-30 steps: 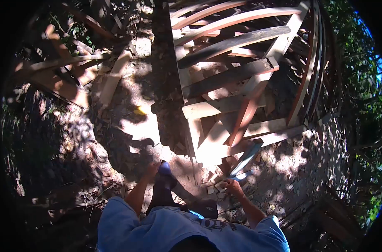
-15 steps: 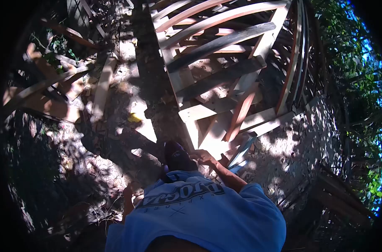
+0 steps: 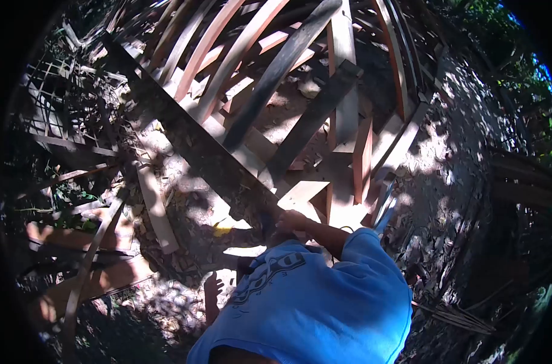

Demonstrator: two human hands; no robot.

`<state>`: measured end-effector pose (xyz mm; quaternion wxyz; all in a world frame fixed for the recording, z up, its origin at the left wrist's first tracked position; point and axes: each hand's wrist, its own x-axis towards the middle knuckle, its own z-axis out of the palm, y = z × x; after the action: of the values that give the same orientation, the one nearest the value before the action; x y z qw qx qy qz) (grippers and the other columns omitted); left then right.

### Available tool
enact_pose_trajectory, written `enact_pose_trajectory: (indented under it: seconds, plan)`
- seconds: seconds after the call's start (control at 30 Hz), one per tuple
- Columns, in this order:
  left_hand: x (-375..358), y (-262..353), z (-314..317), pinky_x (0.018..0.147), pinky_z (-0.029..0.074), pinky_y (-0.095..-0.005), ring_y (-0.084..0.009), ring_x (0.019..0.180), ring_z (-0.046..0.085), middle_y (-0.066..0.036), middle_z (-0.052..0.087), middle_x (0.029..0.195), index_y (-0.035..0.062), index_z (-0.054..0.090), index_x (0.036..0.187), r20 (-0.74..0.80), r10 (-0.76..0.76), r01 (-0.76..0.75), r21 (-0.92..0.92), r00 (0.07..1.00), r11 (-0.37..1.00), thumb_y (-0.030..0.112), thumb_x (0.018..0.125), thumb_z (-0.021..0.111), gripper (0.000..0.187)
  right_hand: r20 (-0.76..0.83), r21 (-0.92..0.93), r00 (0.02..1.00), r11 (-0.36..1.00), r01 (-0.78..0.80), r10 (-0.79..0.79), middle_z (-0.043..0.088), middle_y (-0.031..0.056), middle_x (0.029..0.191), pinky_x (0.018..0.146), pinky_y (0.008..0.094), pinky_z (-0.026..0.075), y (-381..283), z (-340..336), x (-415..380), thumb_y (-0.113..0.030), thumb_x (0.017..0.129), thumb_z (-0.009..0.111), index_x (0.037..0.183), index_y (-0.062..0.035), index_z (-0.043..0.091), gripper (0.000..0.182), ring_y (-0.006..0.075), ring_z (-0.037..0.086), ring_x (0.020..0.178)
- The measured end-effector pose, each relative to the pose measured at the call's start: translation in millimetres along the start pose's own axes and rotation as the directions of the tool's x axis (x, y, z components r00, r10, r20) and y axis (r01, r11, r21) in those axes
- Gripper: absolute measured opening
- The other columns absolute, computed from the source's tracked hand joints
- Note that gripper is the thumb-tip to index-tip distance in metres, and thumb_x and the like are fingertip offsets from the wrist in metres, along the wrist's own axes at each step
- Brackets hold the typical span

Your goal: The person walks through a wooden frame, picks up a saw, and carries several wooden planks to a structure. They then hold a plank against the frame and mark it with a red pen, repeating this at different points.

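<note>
My right hand (image 3: 293,223) is closed at the near end of a long dark plank (image 3: 194,136). The plank runs from the hand up and to the left, over the lower edge of the wooden frame of curved ribs. My left hand (image 3: 213,287) appears low at my left side, partly in shade, with fingers apart and nothing visible in it. Behind the right hand, pale cut timber (image 3: 303,191) and a reddish board (image 3: 362,161) lie in the frame's corner.
Curved ribs (image 3: 252,54) fill the far side. A loose board (image 3: 156,209) and a bent strip (image 3: 91,261) lie on the leafy ground to the left. A bluish length (image 3: 385,206) rests right of the hand. Foliage (image 3: 531,121) borders the right.
The dark plank has swung so that its far end points more to the left. My view has shifted, and my left hand's fingers now show.
</note>
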<state>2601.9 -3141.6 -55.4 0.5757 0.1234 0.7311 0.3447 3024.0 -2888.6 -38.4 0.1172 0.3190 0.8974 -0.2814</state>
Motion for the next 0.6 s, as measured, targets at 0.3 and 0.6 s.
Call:
enact_pose_trajectory:
  seconds: [0.3, 0.6]
  plan:
    - [106, 146, -83, 0.053, 0.047, -0.0321, -0.0143, 0.062, 0.058, -0.002, 0.060, 0.077, 0.0119, 0.060, 0.104, -0.023, 0.064, -0.064, -0.003, 0.998, 0.998, 0.046, 0.095, 0.056, 0.036, 0.309, 0.920, 0.596, -0.073, -0.386, 0.741, 0.067, 0.0075, 0.089, 0.061, 0.0334, 0.052, 73, -27, 16, -0.040, 0.090, 0.066, 0.107, -0.0033, 0.064, 0.041, 0.0177, 0.064, 0.074]
    - [163, 232, -52, 0.051, 0.045, -0.0307, -0.0147, 0.059, 0.055, -0.002, 0.058, 0.074, 0.0143, 0.059, 0.104, 0.247, -0.162, -0.048, 0.670, 0.955, 0.740, 0.047, 0.095, 0.054, 0.035, 0.313, 0.471, 0.081, -0.228, 0.852, 0.946, 0.058, 0.0198, 0.114, 0.076, 0.0408, 0.057, 41, -51, -26, -0.076, 0.082, 0.054, 0.138, 0.0043, 0.039, 0.098, 0.0279, 0.064, 0.093]
